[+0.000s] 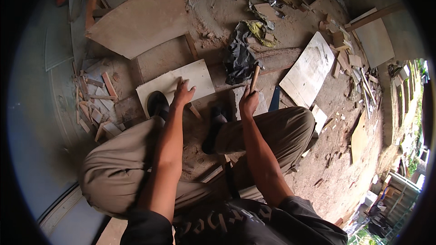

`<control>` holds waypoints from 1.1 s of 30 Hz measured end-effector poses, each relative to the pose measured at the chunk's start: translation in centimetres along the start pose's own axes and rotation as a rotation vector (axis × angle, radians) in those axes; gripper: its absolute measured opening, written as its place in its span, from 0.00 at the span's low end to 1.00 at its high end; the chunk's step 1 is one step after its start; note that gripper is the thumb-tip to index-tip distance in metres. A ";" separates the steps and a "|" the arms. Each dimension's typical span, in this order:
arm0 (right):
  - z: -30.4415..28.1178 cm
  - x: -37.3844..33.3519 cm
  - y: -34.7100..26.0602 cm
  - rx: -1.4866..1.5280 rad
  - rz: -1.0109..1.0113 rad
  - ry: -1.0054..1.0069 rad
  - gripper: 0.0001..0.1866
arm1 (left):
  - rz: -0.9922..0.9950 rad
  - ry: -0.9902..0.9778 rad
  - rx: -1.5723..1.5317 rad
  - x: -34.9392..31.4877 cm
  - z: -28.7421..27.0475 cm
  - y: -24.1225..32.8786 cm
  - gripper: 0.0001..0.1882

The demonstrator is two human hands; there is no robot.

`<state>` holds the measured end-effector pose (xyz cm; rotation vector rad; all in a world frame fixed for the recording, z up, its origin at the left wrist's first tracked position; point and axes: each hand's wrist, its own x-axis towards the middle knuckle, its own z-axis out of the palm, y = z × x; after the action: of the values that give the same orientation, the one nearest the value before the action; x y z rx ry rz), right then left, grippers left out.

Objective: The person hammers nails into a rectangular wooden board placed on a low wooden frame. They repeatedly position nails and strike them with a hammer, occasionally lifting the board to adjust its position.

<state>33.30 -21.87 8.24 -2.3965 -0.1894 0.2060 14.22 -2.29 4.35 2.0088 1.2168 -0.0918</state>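
Many wood scraps [96, 108] lie heaped well to the left of the left hand's fingers, beside a pale wall. Closer in, beyond those fingertips and slightly to their left, a large brown panel [145, 22] lies at an angle, its near edge curving in the fisheye view. Just left of the fingers, a black shoe [157, 103] rests on the pale rectangular board [165, 83]. This board lies directly under the left hand [184, 94], whose fingers reach down onto its surface, the thumb standing apart from them; whether anything small sits at the fingertips I cannot tell.

Between the two hands, and farther out than either set of fingers, is a crumpled black plastic sheet [237, 56], with yellow crumpled material [260, 31] just past it. The right hand [248, 103] has its fingers wrapped around a wooden handle [255, 78], which sticks up beyond the grip; its other end is hidden. Below these fingers lies a grey slab [261, 105], and just to their right a dark blue blade-like piece [275, 99]. Farther right, a stained whitish board [311, 70] lies tilted, with offcuts [349, 60] scattered past it.
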 end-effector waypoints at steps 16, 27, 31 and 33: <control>4.7 -2.5 0.3 -0.486 0.020 -0.117 0.41 | 0.190 -0.217 0.170 -7.6 -16.9 8.8 0.30; 5.8 0.7 -8.7 -0.329 -0.499 -0.218 0.20 | 0.170 0.060 0.002 -7.6 -12.9 0.1 0.23; 9.6 6.1 -8.4 -0.161 -0.373 -0.505 0.14 | 0.076 -0.009 -0.023 -8.9 -9.2 -5.5 0.21; 11.8 7.9 -6.4 -0.109 -0.454 -0.393 0.13 | -0.001 -0.012 -0.095 -10.0 -9.1 -6.6 0.20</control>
<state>38.10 -8.00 3.13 -2.3228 -0.9341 0.4582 0.82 -2.01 11.19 1.9227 1.1932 -0.0457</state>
